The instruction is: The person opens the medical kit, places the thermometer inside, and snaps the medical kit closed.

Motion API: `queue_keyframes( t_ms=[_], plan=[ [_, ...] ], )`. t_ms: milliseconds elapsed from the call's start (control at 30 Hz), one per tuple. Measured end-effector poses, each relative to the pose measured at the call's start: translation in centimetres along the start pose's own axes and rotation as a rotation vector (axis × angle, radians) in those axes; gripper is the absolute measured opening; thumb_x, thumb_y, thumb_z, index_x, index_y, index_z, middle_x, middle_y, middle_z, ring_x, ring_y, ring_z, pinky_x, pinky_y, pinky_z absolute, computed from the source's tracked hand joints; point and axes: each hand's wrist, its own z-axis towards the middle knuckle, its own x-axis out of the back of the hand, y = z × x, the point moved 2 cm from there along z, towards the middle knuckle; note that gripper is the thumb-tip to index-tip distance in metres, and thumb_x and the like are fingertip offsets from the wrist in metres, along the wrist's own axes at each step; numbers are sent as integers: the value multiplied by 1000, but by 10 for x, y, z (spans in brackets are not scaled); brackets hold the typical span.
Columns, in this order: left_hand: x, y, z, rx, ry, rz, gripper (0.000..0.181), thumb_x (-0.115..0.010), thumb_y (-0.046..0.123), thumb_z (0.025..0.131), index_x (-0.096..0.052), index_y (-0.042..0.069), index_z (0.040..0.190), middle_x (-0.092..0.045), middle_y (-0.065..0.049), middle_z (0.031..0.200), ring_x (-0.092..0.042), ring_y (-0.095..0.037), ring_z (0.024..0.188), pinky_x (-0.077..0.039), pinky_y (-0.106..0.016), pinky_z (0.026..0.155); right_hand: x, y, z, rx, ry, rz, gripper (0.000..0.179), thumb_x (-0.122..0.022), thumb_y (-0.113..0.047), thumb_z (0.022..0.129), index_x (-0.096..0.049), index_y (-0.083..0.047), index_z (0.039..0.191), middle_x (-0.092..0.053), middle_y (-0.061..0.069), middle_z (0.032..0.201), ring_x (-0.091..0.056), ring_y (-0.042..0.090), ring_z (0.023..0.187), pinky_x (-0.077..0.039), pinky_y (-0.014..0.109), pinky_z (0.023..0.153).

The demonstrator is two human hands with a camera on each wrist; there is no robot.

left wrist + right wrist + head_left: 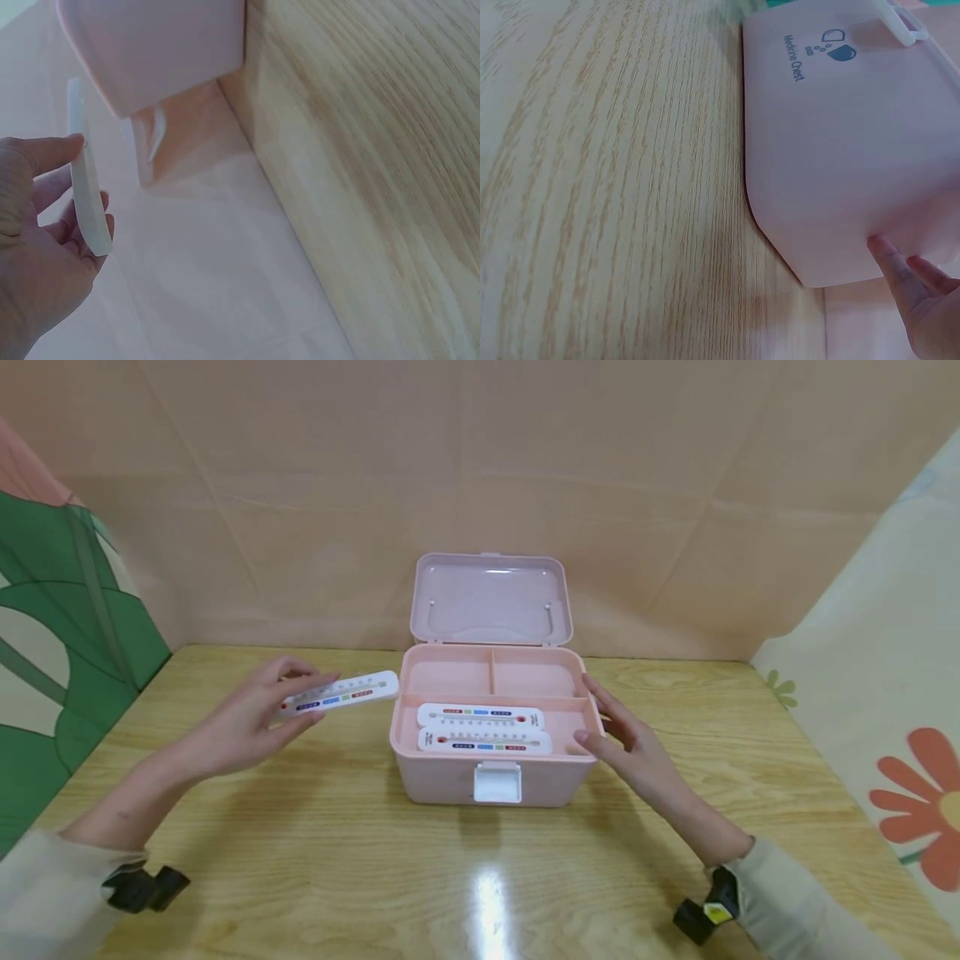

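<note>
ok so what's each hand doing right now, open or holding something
Left hand: holding a white thermometer, pinched between thumb and fingers.
Right hand: open, touching the right side of the pink box.

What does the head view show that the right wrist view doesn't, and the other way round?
Only the head view shows the left hand pinching a thermometer, and two more thermometers lying inside the pink box.

Only the right wrist view shows readable "Medicine Chest" lettering.

Both show the box's outside, its white latch, the wooden table and the right hand touching the box.
</note>
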Motion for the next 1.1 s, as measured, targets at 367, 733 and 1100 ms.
queue_keyframes(
  t_ms=[367,733,1100],
  plan=[
    [-1,14,7,17,-48,-34,43,-65,3,88,-58,5,131,-52,-14,118,-48,-26,105,-44,-39,79,0,-1,0,-9,-4,-8,65,-57,-33,96,-22,-44,150,-25,7,158,-42,40,131,-45,58,96],
    [-5,25,16,-29,-71,-45,43,-67,2,87,-60,8,129,-54,-10,118,-49,-23,104,-44,-37,79,0,-1,-1,-8,-2,-6,65,-57,-33,96,-23,-44,150,-26,8,157,-43,40,130,-45,57,96],
    [-9,32,22,-34,-94,-37,42,-67,4,87,-61,6,129,-53,-10,116,-49,-22,102,-44,-36,79,0,-1,0,2,1,-2,65,-57,-31,96,-23,-42,150,-26,7,158,-43,39,130,-44,55,97]
  ],
)
